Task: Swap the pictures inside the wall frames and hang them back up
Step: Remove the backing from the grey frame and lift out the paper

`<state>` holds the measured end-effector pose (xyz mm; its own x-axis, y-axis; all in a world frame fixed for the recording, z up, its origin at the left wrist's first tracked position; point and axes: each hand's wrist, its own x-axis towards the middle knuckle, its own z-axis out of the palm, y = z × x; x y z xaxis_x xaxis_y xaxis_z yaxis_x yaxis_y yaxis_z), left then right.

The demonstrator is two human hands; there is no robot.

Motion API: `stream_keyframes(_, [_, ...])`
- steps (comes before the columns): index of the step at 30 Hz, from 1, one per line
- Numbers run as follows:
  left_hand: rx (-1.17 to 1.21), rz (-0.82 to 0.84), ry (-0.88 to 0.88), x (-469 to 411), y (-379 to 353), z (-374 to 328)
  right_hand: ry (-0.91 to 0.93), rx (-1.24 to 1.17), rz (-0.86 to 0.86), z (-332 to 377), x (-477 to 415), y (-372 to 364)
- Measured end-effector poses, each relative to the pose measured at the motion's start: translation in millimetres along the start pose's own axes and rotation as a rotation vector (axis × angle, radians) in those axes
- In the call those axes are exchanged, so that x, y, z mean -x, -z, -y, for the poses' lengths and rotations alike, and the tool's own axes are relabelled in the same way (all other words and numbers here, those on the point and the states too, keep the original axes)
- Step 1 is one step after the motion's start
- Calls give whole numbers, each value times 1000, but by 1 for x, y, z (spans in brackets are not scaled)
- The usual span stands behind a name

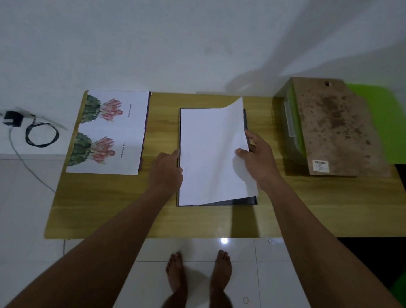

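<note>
At the picture's centre, a white sheet lies blank side up over a dark frame, hiding all but the frame's edges. The right hand pinches the sheet's lifted right edge, thumb on top and fingers hidden behind the paper. The left hand rests flat at the left edge, forefinger stretched; its other fingers are out of sight. Both things lie on a wooden table. At upper left, a cactus print covers something dark, only a sliver showing. At upper right, a stained brown board sits on a green-lidded box; its label is unreadable.
</note>
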<state>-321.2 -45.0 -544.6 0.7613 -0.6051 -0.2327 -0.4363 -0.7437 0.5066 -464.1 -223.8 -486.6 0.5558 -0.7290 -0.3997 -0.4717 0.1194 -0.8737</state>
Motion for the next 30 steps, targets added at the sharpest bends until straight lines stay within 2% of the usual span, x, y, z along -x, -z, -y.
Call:
stream_keyframes(4, [26,-18,-1,0,0,0,71,288,-20,-10,0,10])
stream_keyframes(14, [86,-99,13,-7,-10,5,-49,-32,-59,-21,3,11])
stream_keyframes(18, [109,-87,-2,-9,-13,6,-4,-9,-65,-20,4,11])
stream_keyframes(23, [30,-71,-56,-4,-15,7,73,54,-48,-9,2,5])
stream_keyframes(30, [-81,-80,-186,0,-9,10,19,115,-120,1,-14,-5])
